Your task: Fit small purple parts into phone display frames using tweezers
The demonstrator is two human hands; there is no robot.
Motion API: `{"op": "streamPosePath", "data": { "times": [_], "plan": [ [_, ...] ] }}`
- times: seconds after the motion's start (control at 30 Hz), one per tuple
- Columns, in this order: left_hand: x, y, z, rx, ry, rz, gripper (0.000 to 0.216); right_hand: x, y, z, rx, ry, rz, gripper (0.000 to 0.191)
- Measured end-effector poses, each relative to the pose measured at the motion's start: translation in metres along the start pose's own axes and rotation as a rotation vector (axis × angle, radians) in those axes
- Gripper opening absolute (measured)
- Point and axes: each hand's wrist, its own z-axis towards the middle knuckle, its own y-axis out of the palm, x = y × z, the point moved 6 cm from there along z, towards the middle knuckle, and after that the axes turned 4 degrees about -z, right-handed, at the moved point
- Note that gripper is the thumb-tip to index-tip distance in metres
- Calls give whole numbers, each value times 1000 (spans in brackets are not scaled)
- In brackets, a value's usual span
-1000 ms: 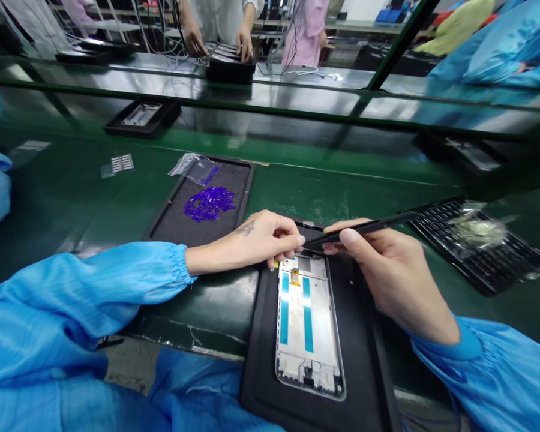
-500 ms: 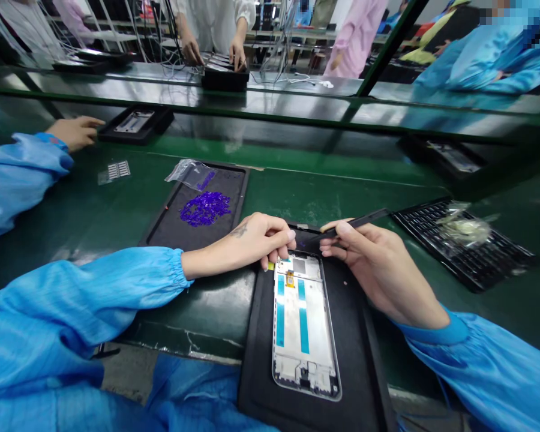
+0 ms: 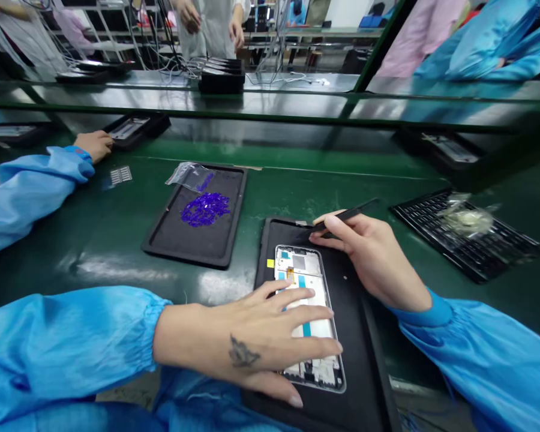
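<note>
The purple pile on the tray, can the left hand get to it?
Probably yes: the left hand is spread over the phone, seemingly holding nothing, and the purple pile lies uncovered on its tray.

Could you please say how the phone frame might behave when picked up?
The phone frame would probably stay stiff, given its flat, metallic look. Its shininess suggests it may be slippery. The small exposed orange piece looks delicate and could snag.

Seemingly electronics workshop, green workbench [image 3: 292,189], phone frame [image 3: 314,279]
</note>
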Motion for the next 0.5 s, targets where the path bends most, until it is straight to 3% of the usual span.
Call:
{"op": "streamPosePath", "data": {
  "times": [0.1,0.23,0.4,0.5],
  "plan": [
    [-2,4,-2,-8,1,95,62,2,6,-1,-39,-13,-104,26],
    [1,4,1,72,46,261,60,4,6,-1,-44,-15,-131,26],
    [10,-23,-3,430,260,415,45,-1,4,-2,-59,-88,-179,26],
    [9,-40,-7,566,280,405,47,-7,5,-6,-90,-195,-343,28]
  ]
}}
